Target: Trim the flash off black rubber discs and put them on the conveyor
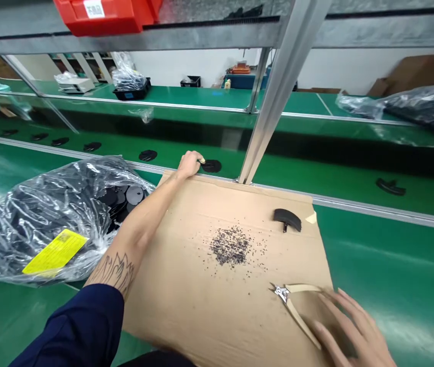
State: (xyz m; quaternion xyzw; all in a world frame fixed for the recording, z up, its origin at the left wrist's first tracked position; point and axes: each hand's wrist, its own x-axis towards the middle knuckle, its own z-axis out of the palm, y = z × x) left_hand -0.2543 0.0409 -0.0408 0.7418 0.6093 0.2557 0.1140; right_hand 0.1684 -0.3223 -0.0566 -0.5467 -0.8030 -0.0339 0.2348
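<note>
Left of the cardboard, discs remain bagged; others already line the green belt. Past the cardboard's edge, the left hand is at a black disc, grip unclear. Mid-cardboard, black bits heap; a metal post rises behind. At cardboard's right, the right hand spreads loosely over cutters.

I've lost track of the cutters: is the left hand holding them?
No, the left hand is at a flat black piece, while the cutters are over by the right hand.
</note>
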